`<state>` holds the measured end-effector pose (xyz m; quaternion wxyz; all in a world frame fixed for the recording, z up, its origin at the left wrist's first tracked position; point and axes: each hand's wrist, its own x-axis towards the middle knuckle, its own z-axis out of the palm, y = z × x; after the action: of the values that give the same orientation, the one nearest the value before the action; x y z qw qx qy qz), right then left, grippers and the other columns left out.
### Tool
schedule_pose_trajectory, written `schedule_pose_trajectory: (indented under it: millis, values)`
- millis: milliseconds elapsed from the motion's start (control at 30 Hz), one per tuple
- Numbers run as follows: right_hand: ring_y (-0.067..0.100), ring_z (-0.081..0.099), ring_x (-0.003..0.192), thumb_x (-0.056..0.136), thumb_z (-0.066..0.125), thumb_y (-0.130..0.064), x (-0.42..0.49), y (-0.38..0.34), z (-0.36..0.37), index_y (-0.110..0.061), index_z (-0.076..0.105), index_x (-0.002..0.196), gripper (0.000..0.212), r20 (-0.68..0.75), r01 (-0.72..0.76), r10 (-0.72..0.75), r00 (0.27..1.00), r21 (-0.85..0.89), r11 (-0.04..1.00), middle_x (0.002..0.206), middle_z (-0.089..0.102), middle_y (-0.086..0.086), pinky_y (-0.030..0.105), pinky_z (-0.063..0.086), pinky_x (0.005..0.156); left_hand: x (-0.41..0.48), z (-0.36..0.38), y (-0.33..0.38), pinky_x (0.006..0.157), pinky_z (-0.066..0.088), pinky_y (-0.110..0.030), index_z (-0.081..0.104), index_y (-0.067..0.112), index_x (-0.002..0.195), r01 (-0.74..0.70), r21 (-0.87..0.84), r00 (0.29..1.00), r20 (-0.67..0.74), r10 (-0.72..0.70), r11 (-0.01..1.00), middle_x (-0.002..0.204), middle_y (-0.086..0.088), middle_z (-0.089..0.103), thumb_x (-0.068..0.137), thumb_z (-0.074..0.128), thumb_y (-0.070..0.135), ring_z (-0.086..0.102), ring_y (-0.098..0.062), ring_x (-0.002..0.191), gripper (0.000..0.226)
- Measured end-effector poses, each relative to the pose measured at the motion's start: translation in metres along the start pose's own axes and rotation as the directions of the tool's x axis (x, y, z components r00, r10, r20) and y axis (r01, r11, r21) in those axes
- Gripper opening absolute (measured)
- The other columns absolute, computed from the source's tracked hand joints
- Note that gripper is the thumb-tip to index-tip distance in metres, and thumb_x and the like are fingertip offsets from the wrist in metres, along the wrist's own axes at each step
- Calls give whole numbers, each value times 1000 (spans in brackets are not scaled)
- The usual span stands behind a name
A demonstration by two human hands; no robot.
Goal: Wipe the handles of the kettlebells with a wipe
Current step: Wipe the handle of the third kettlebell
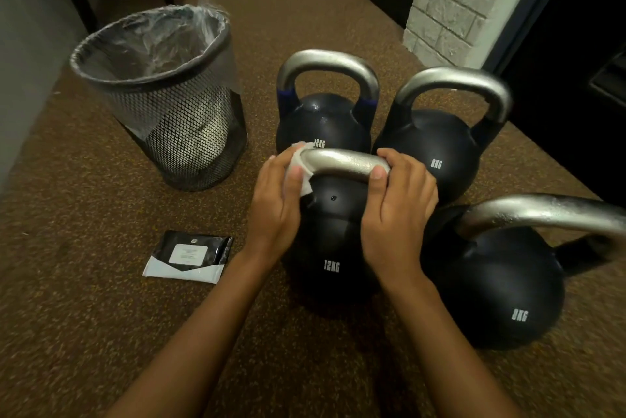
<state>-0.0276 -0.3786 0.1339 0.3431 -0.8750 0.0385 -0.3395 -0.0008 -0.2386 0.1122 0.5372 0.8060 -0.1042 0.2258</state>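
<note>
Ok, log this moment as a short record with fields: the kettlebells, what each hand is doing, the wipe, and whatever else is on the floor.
kettlebells: four on the floor: near 12 kg kettlebell, far 12 kg kettlebell, far 8 kg kettlebell, near 8 kg kettlebell
left hand: holds the wipe round the left end of the near 12 kg handle
right hand: grips the right end of that handle
bin: mesh, plastic-lined, left of the kettlebells
packet: flat on the floor, beside the left forearm
</note>
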Motion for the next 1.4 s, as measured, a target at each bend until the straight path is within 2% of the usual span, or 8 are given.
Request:
schedule_pose_trajectory:
  millis: [167,333,433,600,867,1067,1300,1400]
  values:
    - [12,40,112,98,30,-30,0,1,0,-17,51,121,33,18,1,-1,1000,8,1000,118,52,0,42,31,103,26,11,37,101,36,-32,63,14,104,-126,217,990,92,108,968,101,6,62,98,29,28,53,-6,98,38]
    - [12,40,113,98,31,-30,0,2,-2,-17,50,121,33,32,6,-6,999,11,1000,118,53,0,44,31,103,21,13,37,111,24,-30,61,15,114,-322,277,942,192,276,905,114,4,64,98,33,27,51,-6,113,35]
    - [13,41,114,98,28,-31,1,2,-2,-18,50,122,35,45,7,-7,999,7,1000,119,52,-1,43,30,104,19,6,28,113,22,-33,60,17,116,-247,232,966,139,219,941,114,7,61,99,30,27,49,-3,114,36]
    - [14,42,113,98,29,-31,1,1,-2,-18,50,123,36,34,4,-5,999,12,1000,119,53,0,41,30,104,31,8,33,99,38,-42,61,11,88,-86,273,996,47,76,958,81,6,55,99,32,20,48,-6,80,33]
    - [11,40,115,98,32,-29,1,2,-4,-18,49,124,33,50,4,-5,999,20,1000,120,52,-1,42,29,105,19,14,36,111,25,-33,61,15,116,-357,336,933,180,312,872,115,2,63,98,32,26,52,-9,115,36]
    - [11,39,115,98,29,-31,1,1,-3,-18,49,124,35,54,-2,1,999,16,1000,120,52,-1,41,29,105,30,5,30,102,35,-39,60,13,92,-63,268,997,50,51,961,83,4,56,99,30,21,47,-3,83,32]
    - [11,38,116,99,32,-28,0,3,-3,-18,50,123,32,49,1,-2,999,18,1000,121,52,0,42,30,105,30,10,39,108,20,-26,63,20,108,-355,408,930,250,271,841,103,7,65,97,30,33,55,-6,101,37]
    - [12,38,115,98,30,-30,1,3,-3,-17,50,123,34,49,8,-8,999,2,1000,121,52,1,39,29,104,49,0,44,87,36,-27,58,28,78,-185,291,917,396,58,939,76,11,59,98,34,35,57,-10,80,31]
